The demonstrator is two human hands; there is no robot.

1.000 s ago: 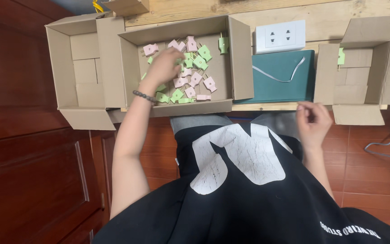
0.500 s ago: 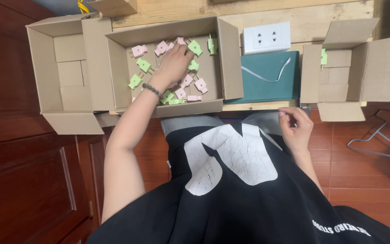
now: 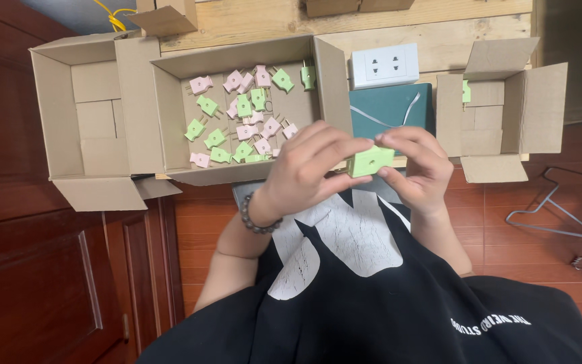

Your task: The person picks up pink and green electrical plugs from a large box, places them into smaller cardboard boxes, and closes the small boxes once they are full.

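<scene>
While the middle cardboard box (image 3: pixel 170 121) holds a scatter of pink and green plugs (image 3: pixel 240 121), the box to its left (image 3: pixel 55 114) shows only bare cardboard, and the box to its right (image 3: pixel 500 108) has one green piece (image 3: pixel 466 91) on its inner wall. Just right of and below the middle box, the left hand (image 3: pixel 304 172) and right hand (image 3: pixel 419 168) pinch a green plug (image 3: pixel 370 162) between curled fingertips, its long axis roughly level, tilted slightly up to the right.
</scene>
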